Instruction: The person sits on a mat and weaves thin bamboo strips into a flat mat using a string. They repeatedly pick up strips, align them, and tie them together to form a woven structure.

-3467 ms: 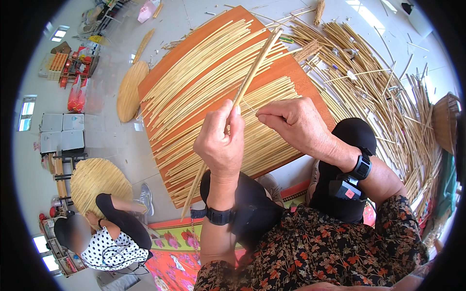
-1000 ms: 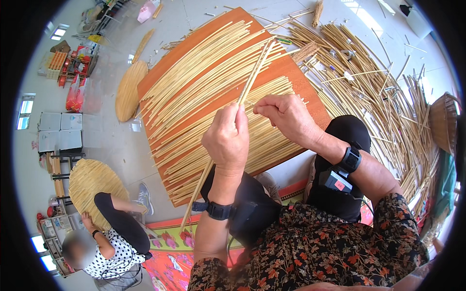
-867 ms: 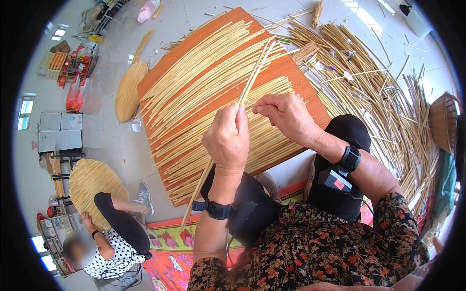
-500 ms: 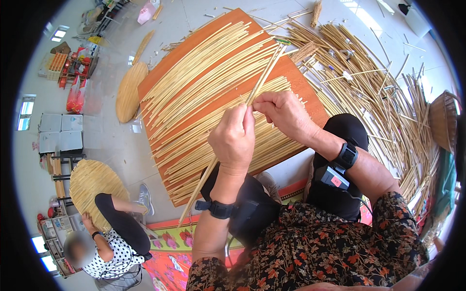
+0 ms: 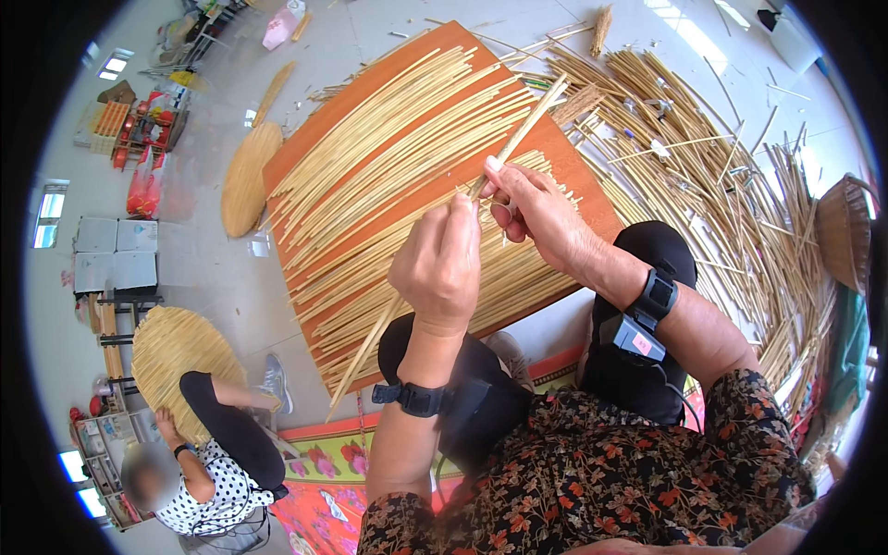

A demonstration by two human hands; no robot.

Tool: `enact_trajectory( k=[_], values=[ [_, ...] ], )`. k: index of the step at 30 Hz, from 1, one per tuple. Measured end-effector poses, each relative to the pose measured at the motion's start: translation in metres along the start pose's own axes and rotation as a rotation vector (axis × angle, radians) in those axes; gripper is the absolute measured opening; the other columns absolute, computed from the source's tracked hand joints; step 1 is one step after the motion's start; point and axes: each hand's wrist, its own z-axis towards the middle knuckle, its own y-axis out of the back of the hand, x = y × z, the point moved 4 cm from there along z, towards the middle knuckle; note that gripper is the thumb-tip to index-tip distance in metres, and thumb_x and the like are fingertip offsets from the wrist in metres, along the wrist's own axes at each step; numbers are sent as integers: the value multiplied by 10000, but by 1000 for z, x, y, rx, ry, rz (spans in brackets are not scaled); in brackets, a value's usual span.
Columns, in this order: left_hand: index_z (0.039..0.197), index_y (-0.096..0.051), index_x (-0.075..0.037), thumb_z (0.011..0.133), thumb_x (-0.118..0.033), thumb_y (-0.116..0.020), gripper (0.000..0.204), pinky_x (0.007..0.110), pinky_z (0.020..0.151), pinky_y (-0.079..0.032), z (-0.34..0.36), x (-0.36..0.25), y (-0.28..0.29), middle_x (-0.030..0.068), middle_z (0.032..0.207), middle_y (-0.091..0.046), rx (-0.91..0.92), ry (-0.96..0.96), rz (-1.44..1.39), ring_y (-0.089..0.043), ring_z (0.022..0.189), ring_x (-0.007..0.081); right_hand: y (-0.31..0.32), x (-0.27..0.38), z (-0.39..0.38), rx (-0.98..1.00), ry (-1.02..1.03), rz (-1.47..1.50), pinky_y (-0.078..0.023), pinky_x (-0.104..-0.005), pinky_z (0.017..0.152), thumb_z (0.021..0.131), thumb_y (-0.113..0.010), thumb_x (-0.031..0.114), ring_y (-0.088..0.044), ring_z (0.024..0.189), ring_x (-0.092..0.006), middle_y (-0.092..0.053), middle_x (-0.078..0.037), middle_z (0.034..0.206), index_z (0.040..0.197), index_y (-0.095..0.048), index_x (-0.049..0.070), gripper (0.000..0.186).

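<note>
Right hand (image 5: 548, 211) has moved up, pinching the stalks (image 5: 535, 116); left hand (image 5: 437, 268), fingers closed round them, hides their middle

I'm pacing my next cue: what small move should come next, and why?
Perhaps slide the right hand slightly up the held stalks, the left hand steadying them: both hands pinch them close together, and their upper end extends past the right hand.

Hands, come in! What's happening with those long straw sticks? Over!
Left hand closed around the straw sticks. Right hand pinches them farther up. Sticks slant above the brown board. Nothing visible blocks either hand. Over!
</note>
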Motion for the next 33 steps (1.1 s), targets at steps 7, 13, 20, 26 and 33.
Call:
enact_trajectory(
  k=[7,13,20,26,33],
  values=[
    [1036,-757,-55,866,-66,-830,185,309,554,-530,0,-3,1,18,834,-691,-12,-6,2,-683,676,179,0,4,-5,-68,55,-124,-324,-231,576,1045,-607,565,-388,645,-50,-454,49,721,953,-622,81,493],
    [1038,-759,-35,867,-37,-810,179,300,536,-507,3,-4,7,43,854,-700,-84,-63,-23,-667,659,184,-5,4,-5,-27,145,-34,-361,-240,625,1038,-613,489,-439,688,-60,-507,41,765,972,-628,70,424],
    [1024,-757,-4,868,-20,-786,159,289,503,-475,3,-5,23,81,886,-713,-144,-191,-94,-637,625,183,-7,12,-16,72,284,33,-437,-256,696,1018,-584,394,-519,746,-100,-577,-1,879,1046,-618,40,357],
    [1039,-751,4,855,-13,-781,187,279,509,-476,4,-6,27,82,882,-716,-147,-189,-106,-640,629,185,-6,10,-15,96,360,29,-401,-253,677,1017,-598,387,-476,738,-79,-540,19,850,1053,-619,52,338],
    [1056,-752,0,830,2,-822,236,310,541,-521,0,-1,15,72,870,-717,-122,-23,-229,-673,657,204,-10,8,-11,32,348,-34,-335,-259,688,1042,-604,355,-398,755,-55,-472,64,801,1038,-626,77,279]
  ],
)
